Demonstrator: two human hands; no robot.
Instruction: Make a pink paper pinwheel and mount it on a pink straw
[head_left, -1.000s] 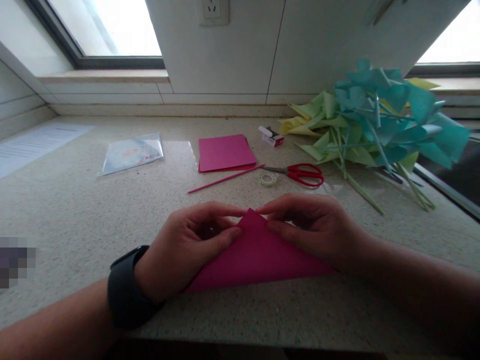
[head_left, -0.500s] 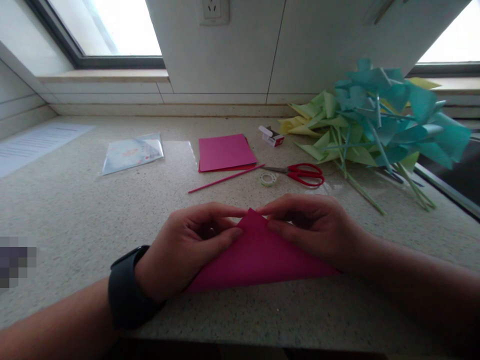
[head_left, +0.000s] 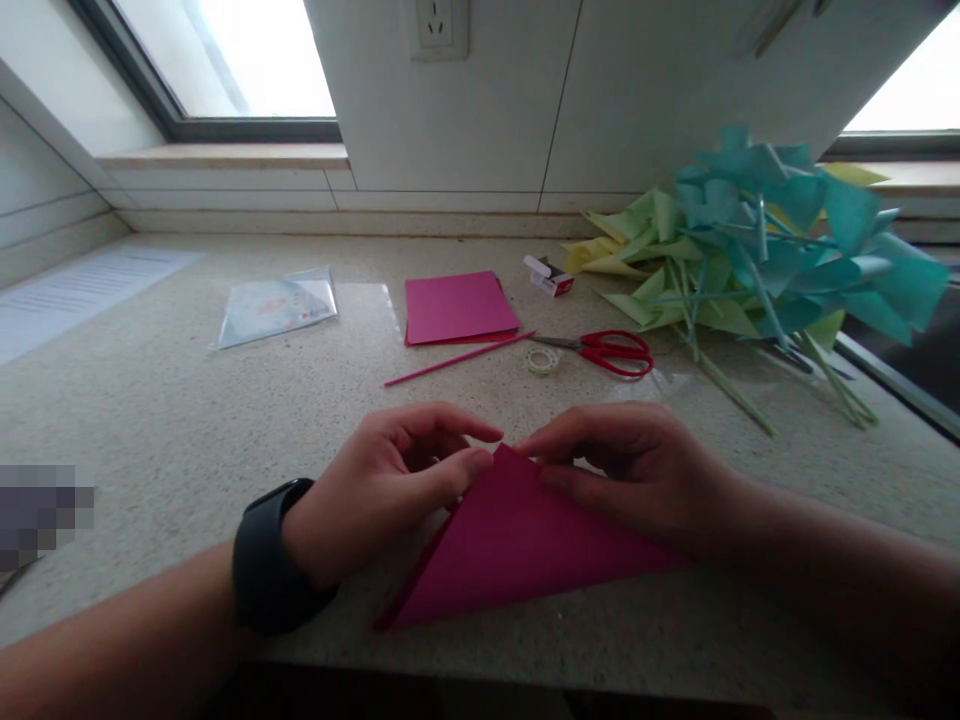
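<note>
A pink sheet of paper (head_left: 517, 550), folded into a triangle, lies near the counter's front edge with its point facing away from me. My right hand (head_left: 630, 465) grips its right slanted edge near the point, thumb on top and index finger behind. At the left slanted edge is my left hand (head_left: 412, 470), wearing a dark watch (head_left: 274, 560). Its thumb and index finger are apart beside the point; whether the thumb tip touches the paper is hard to tell. The left edge shows layers slightly parted.
Beyond the hands lie a pink paper stack (head_left: 461, 307), a thin pink stick (head_left: 457, 359), a tape roll (head_left: 541, 360), red-handled scissors (head_left: 616, 353) and a small box (head_left: 549, 277). Blue and green paper pinwheels (head_left: 787, 230) pile up right. A plastic packet (head_left: 279, 307) and printed sheet (head_left: 90, 295) lie left.
My left thumb has come off the paper's face to its left edge. The triangle has tilted, its left corner now nearer me. The view has shifted slightly.
</note>
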